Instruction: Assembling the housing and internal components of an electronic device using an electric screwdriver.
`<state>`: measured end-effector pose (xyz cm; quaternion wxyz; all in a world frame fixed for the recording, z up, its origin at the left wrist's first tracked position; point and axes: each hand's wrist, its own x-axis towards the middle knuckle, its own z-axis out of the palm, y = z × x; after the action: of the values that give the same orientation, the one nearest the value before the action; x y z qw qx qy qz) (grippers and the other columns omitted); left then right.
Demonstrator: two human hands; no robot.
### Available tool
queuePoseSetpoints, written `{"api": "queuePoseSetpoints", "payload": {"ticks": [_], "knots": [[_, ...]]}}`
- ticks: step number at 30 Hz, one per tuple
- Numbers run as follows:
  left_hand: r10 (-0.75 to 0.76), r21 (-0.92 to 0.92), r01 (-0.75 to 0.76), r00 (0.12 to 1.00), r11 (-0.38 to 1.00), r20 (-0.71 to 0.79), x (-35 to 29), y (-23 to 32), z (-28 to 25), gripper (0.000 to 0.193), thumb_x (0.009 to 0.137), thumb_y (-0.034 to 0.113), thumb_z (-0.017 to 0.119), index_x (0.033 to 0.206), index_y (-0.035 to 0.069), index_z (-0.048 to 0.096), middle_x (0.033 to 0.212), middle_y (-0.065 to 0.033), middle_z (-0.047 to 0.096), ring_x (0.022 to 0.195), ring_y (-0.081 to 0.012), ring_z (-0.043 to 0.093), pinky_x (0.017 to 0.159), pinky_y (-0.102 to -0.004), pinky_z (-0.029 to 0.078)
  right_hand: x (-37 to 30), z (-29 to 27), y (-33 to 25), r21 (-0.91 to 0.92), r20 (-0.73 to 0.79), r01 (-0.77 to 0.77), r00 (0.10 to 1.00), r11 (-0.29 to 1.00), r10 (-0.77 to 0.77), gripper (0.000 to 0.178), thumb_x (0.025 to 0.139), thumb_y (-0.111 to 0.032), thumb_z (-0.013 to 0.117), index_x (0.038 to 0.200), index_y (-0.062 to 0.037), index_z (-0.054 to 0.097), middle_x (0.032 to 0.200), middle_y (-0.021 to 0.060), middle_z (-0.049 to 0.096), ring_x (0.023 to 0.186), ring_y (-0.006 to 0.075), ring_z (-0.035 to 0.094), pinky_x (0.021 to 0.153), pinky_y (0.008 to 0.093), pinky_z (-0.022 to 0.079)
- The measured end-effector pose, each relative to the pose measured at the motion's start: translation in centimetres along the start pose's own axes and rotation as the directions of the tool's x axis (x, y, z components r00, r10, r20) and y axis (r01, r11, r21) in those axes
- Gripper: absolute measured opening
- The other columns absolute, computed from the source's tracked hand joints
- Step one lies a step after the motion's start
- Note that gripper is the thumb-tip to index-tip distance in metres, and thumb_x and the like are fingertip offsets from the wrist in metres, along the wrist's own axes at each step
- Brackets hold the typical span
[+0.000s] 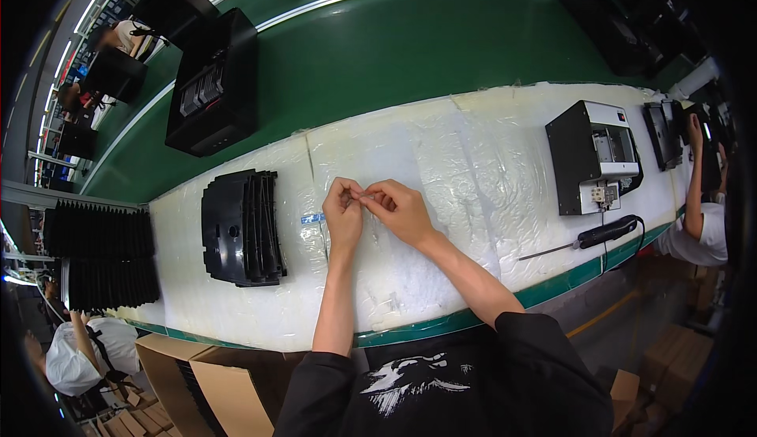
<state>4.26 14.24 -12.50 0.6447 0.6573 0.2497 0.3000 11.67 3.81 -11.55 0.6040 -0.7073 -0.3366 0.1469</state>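
Observation:
Over the middle of the plastic-covered white bench, my left hand (343,201) and my right hand (397,208) meet with their fingertips pinched together. Whatever they hold between them is too small to make out. To the left of my hands lies a stack of black plastic panels (229,228), with a small strip of blue tape (312,218) on the bench cover between the stack and my left hand. On the right stand a black and silver bench machine (593,157) and, nearer me, a black electric screwdriver (607,233) with a long thin bit, lying on its side.
Along the far side runs a green conveyor belt (394,39) carrying a black housing (213,82). More black panels (102,255) stand in rows at the left end. An open cardboard box (225,394) sits below the near edge. Co-workers are at both sides, one arm (694,188) reaching in at right.

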Motion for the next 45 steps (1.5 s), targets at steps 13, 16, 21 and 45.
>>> {"api": "queuePoseSetpoints", "payload": {"ticks": [13, 16, 21, 45], "knots": [[-0.096, -0.257, 0.104, 0.994, 0.961, 0.042, 0.6, 0.5, -0.9, 0.024, 0.072, -0.010, 0.042, 0.092, -0.002, 0.054, 0.095, -0.0138, 0.060, 0.085, -0.0197, 0.060, 0.080, -0.0289, 0.048, 0.0, 0.2, 0.8, 0.112, -0.011, -0.145, 0.989, 0.983, 0.147, 0.014, 0.087, -0.012, 0.059, 0.096, -0.0029, 0.062, 0.072, 0.0087, 0.064, 0.057, 0.0164, 0.059, 0.053, 0.0281, 0.046], [-0.101, -0.367, 0.109, 0.994, 0.924, 0.042, 0.7, 0.5, -1.2, 0.022, 0.076, -0.008, 0.043, 0.094, -0.003, 0.054, 0.097, -0.0152, 0.062, 0.090, -0.0210, 0.061, 0.082, -0.0302, 0.048, -0.1, 0.2, 0.9, 0.078, 0.009, -0.112, 0.994, 0.991, 0.111, 0.016, 0.089, -0.011, 0.059, 0.103, -0.0022, 0.060, 0.068, 0.0032, 0.059, 0.055, 0.0076, 0.054, 0.050, 0.0218, 0.044], [-0.089, -0.399, 0.092, 0.996, 0.912, 0.026, 1.0, 0.5, -1.2, 0.021, 0.077, -0.005, 0.044, 0.096, -0.004, 0.054, 0.098, -0.0157, 0.062, 0.090, -0.0222, 0.061, 0.085, -0.0323, 0.047, 0.1, 0.0, 0.6, 0.066, 0.032, -0.109, 0.994, 0.992, 0.107, 0.015, 0.088, -0.009, 0.058, 0.102, -0.0020, 0.059, 0.068, 0.0026, 0.058, 0.055, 0.0075, 0.054, 0.050, 0.0215, 0.043], [-0.094, -0.368, 0.106, 0.994, 0.924, 0.049, 1.1, 0.6, -1.5, 0.025, 0.072, -0.005, 0.045, 0.096, -0.003, 0.054, 0.101, -0.0159, 0.059, 0.097, -0.0251, 0.058, 0.084, -0.0351, 0.047, 0.0, -0.2, 0.0, 0.143, 0.053, -0.194, 0.981, 0.971, 0.188, 0.019, 0.090, -0.008, 0.055, 0.106, 0.0002, 0.059, 0.080, 0.0077, 0.066, 0.063, 0.0103, 0.062, 0.057, 0.0222, 0.049]]}}
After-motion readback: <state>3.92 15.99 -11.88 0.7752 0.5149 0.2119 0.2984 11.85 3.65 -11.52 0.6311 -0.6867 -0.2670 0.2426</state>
